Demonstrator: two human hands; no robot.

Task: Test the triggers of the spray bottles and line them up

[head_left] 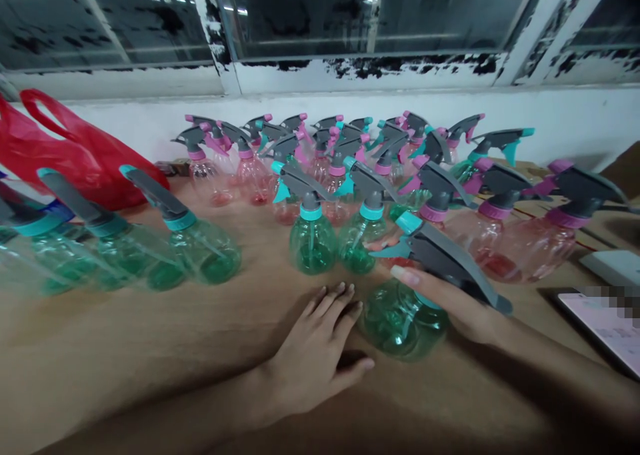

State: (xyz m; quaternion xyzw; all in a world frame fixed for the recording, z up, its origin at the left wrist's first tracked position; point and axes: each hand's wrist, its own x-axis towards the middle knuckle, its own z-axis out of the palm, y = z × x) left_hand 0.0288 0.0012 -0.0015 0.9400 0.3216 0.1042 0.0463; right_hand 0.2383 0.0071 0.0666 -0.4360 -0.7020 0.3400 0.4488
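Two bare hands work at a brown table (150, 361). The right hand (463, 308) holds a green spray bottle (400, 325) near its neck, with the thumb across the front. The left hand (320, 355) lies palm down, fingers a little apart, just beside the bottle, and seems to hold nothing.

The step in hand looks like handling this one bottle by its top. The next move seems to call for a firm hold and care not to bump the two green bottles (313, 245) just behind it.

The held bottle is in front of them, low over the table; I can't tell if its bottom touches. Its blue-green nozzle (410, 222) points left and away from the person. Its long line goes up from the round bottom, and the top leans right.
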